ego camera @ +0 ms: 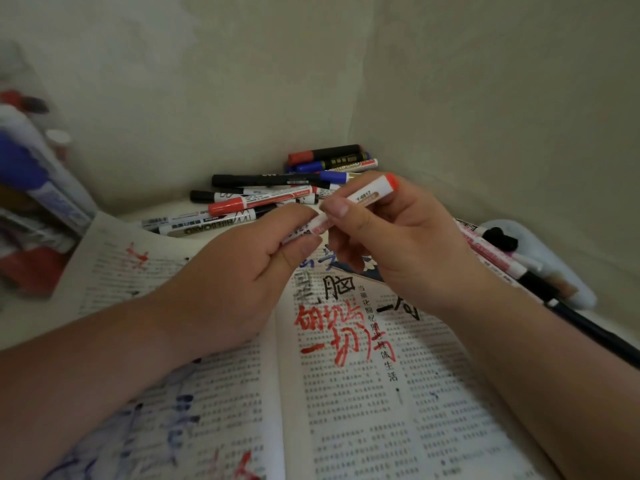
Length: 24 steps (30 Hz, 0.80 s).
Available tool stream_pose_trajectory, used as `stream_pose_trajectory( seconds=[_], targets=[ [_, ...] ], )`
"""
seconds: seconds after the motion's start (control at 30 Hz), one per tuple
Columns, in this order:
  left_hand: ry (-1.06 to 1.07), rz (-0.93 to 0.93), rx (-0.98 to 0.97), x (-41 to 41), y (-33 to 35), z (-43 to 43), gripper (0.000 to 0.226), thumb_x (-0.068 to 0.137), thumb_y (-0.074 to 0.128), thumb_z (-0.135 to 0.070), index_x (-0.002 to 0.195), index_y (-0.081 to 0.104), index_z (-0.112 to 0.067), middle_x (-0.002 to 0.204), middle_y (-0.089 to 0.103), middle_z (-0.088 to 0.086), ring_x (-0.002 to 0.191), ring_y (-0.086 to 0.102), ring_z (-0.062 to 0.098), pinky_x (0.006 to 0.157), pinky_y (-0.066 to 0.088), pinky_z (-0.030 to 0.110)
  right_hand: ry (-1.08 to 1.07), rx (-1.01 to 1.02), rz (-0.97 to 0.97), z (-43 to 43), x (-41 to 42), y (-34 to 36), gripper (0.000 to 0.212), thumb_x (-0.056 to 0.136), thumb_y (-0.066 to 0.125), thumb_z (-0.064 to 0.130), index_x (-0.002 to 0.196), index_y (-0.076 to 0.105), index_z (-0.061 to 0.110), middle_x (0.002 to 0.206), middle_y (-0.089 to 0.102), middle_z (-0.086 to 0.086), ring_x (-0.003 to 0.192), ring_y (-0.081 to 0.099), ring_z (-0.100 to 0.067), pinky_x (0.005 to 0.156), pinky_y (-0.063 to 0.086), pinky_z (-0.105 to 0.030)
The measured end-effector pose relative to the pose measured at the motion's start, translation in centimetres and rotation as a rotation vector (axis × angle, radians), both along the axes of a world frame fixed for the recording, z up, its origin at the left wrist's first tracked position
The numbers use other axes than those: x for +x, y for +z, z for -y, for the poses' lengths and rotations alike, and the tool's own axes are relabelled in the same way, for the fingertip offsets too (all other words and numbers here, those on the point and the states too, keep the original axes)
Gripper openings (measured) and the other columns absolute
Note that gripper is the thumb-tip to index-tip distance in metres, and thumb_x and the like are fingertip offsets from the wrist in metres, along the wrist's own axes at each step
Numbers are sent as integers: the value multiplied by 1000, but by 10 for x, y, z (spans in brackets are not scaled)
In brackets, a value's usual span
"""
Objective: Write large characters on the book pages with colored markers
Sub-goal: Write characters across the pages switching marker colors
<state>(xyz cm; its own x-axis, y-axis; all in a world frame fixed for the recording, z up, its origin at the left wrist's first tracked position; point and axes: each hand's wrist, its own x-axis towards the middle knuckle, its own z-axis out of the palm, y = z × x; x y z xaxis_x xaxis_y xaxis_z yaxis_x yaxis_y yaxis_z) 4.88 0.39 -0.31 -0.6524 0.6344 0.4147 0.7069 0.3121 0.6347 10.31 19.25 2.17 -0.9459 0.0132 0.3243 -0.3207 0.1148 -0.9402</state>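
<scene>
Both hands hold a red-ended marker [356, 206] above the open book [363, 393]: the left hand [242, 268] pinches its lower end, the right hand [391, 244] grips the barrel. Loose markers [277, 195] lie piled behind.

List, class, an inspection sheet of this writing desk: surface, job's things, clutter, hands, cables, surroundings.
Surface: pale desk, mostly under the open book.
Job's things: open book bears large red characters; red marker held above it.
Clutter: loose marker pile behind the book; more markers at right; blurred items at left.
Grippers: left hand and right hand both pinch the red marker.
Cables: nothing seen for certain; long black object at right unclear.
Surroundings: plain wall corner.
</scene>
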Motion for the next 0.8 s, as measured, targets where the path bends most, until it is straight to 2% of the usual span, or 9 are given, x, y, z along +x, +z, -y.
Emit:
stream_pose_trajectory(
  seconds=[0.07,0.17,0.27,0.33,0.4,0.47,0.6,0.7,0.8],
  targets=[
    [16,1,37,0,2,0,36,98,41,-50,133,49,-49,112,68,-17,97,65,4,81,47,22,8,-62,-4,0,0,0,8,93,67,23,88,66,17,73,66,-13,61,57,-27,51,44,-34],
    [14,-17,46,-1,3,0,36,96,42,-56,130,53,-48,97,69,-22,84,65,1,72,47,17,12,-85,-11,-1,0,2,9,92,64,21,90,66,13,71,66,-11,59,57,-24,49,44,-33],
    [-40,102,75,2,0,0,32,96,40,-62,124,44,-46,77,59,-8,61,54,6,57,43,20,-78,-78,-20,-1,-1,3,9,90,66,24,84,68,17,68,65,-9,56,55,-24,49,44,-32],
    [-72,146,100,3,-1,2,33,96,36,-58,126,41,-45,82,57,-3,67,53,13,62,47,31,-180,-84,-31,-6,-3,4,9,86,70,25,79,67,21,67,64,-9,55,53,-23,50,44,-33],
    [-69,154,110,4,0,4,24,99,35,-43,123,40,-46,89,56,-2,76,54,22,71,44,40,-268,-54,-19,-12,-4,6,13,83,73,22,73,64,23,63,61,-9,53,50,-24,52,43,-34],
    [-45,136,96,2,0,5,23,103,33,-28,117,39,-46,90,56,-5,76,54,23,72,42,40,-312,-74,3,-18,-4,10,17,80,70,14,68,60,22,56,57,-6,51,46,-23,50,40,-32],
    [1,76,70,1,-2,3,29,98,34,-22,119,34,-43,99,56,-22,81,60,15,75,50,42,-374,-206,-10,-22,1,23,14,68,62,5,60,61,16,51,51,-6,46,42,-21,47,35,-27],
    [-7,56,57,-2,-6,2,38,102,37,-14,127,31,-42,103,59,-25,97,62,5,84,53,35,-386,-211,31,-30,6,38,5,72,64,12,68,66,9,57,58,-9,48,50,-22,47,34,-26],
    [-68,135,112,-3,-6,2,44,103,42,-3,128,34,-38,103,66,-18,100,65,10,88,52,30,-338,-207,119,-42,16,48,15,91,62,20,89,71,8,71,69,-14,54,59,-22,47,36,-26]
  ],
)
